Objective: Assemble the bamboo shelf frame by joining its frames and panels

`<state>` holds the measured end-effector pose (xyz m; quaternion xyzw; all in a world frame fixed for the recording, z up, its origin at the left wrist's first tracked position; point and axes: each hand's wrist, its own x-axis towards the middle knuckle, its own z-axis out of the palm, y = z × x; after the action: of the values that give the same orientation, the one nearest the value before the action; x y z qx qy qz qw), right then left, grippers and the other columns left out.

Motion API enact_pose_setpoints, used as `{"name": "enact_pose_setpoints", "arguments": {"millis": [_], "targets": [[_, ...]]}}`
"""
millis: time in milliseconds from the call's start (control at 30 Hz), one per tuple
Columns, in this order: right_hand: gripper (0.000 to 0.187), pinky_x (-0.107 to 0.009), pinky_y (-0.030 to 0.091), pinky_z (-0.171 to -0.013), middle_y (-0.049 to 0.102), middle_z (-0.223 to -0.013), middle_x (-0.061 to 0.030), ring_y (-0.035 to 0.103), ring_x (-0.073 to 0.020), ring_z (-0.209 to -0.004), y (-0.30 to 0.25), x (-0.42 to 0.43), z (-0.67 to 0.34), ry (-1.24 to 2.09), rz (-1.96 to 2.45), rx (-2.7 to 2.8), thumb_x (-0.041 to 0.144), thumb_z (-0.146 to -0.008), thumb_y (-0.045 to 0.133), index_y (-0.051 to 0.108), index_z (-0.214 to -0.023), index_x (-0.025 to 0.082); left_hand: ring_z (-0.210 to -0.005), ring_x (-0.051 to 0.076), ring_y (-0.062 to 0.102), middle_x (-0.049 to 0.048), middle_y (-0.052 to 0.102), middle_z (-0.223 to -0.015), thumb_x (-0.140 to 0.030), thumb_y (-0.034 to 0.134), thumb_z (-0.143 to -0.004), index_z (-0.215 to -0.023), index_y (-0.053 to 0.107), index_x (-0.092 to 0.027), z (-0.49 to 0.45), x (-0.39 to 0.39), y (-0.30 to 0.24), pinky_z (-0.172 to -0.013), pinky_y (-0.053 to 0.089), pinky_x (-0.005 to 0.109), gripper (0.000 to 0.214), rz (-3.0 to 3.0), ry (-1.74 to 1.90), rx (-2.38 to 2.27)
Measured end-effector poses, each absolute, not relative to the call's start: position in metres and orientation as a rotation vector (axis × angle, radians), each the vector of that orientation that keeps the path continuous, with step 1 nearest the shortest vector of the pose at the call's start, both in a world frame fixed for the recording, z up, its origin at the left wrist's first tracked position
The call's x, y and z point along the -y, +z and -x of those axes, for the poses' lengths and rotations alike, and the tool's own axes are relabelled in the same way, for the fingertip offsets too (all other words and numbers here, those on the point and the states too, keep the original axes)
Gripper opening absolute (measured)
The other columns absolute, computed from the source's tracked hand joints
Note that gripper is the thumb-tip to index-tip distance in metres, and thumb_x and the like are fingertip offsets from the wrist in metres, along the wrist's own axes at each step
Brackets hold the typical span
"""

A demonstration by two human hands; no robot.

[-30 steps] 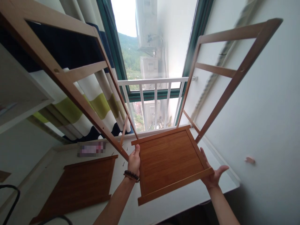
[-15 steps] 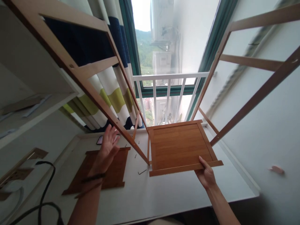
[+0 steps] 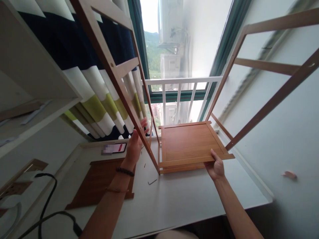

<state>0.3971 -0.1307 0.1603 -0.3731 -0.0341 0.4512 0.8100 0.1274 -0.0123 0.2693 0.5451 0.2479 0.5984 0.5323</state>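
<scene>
My left hand [image 3: 134,146] is wrapped round the front post of the left wooden side frame [image 3: 128,99], thumb in front and fingers showing past it. In my right hand [image 3: 215,167] is the front edge of a brown wooden shelf board [image 3: 188,141], thumb on top and fingers underneath. The board lies roughly level between the left side frame and the right wooden side frame [image 3: 269,99]. Below its front edge shows another wooden strip [image 3: 181,168], mostly hidden by the board. The right side frame stands beside the board's right end; whether they touch I cannot tell.
A second wooden board [image 3: 99,179] lies on the white tabletop [image 3: 179,199], partly under my left forearm. Near it are a phone [image 3: 119,148], a hex key [image 3: 152,182] and small screws. Black cables [image 3: 47,199] hang at the left. A white railing [image 3: 184,80] stands before the window.
My left hand has moved right and closed round the left side frame, which now stands more upright. My right hand has raised the shelf board's front edge, revealing the strip below.
</scene>
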Motion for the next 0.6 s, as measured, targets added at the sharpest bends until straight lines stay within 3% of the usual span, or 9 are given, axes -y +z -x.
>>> {"name": "enact_pose_setpoints", "arguments": {"millis": [167, 333, 400, 500, 600], "targets": [[0.034, -0.031, 0.054, -0.081, 0.069, -0.091, 0.0017, 0.064, -0.0153, -0.085, 0.168, 0.122, -0.39, 0.956, 0.776, 0.068, 0.017, -0.072, 0.063, 0.059, -0.105, 0.022, -0.128, 0.017, 0.031, 0.0003, 0.045, -0.132, -0.041, 0.048, -0.082, -0.115, 0.056, -0.025, -0.135, 0.01, 0.235, -0.105, 0.027, 0.026, 0.038, -1.239, 1.307, -0.737], [0.029, -0.031, 0.054, -0.081, 0.069, -0.089, -0.0002, 0.064, -0.0162, -0.086, 0.178, 0.116, -0.386, 0.965, 0.767, 0.087, 0.018, -0.072, 0.062, 0.06, -0.101, 0.019, -0.127, 0.017, 0.032, -0.0013, 0.04, -0.136, -0.042, 0.046, -0.083, -0.124, 0.045, -0.033, -0.139, 0.013, 0.212, -0.104, 0.029, 0.033, 0.042, -1.042, 1.176, -0.796], [0.029, -0.031, 0.054, -0.08, 0.068, -0.09, -0.0003, 0.063, -0.0171, -0.087, 0.181, 0.113, -0.385, 0.96, 0.77, 0.099, 0.019, -0.072, 0.061, 0.06, -0.101, 0.019, -0.123, 0.018, 0.037, 0.0011, 0.043, -0.133, -0.041, 0.049, -0.081, -0.121, 0.047, -0.03, -0.139, 0.013, 0.211, -0.1, 0.035, 0.032, 0.041, -0.95, 1.119, -0.838], [0.03, -0.033, 0.054, -0.08, 0.068, -0.091, -0.0001, 0.063, -0.0174, -0.087, 0.186, 0.11, -0.386, 0.952, 0.764, 0.108, 0.018, -0.072, 0.061, 0.059, -0.102, 0.02, -0.107, 0.018, 0.052, 0.0065, 0.058, -0.112, -0.035, 0.054, -0.077, -0.108, 0.055, -0.022, -0.138, 0.009, 0.221, -0.085, 0.046, 0.03, 0.033, -0.85, 0.955, -0.822], [0.033, -0.034, 0.054, -0.081, 0.068, -0.09, -0.0001, 0.063, -0.0176, -0.087, 0.192, 0.11, -0.387, 0.925, 0.764, 0.126, 0.017, -0.072, 0.062, 0.059, -0.104, 0.02, -0.074, 0.014, 0.06, 0.002, 0.061, -0.076, -0.024, 0.059, -0.07, -0.091, 0.058, -0.017, -0.14, 0.003, 0.236, -0.064, 0.049, 0.024, 0.022, -0.812, 0.795, -0.713]]}}
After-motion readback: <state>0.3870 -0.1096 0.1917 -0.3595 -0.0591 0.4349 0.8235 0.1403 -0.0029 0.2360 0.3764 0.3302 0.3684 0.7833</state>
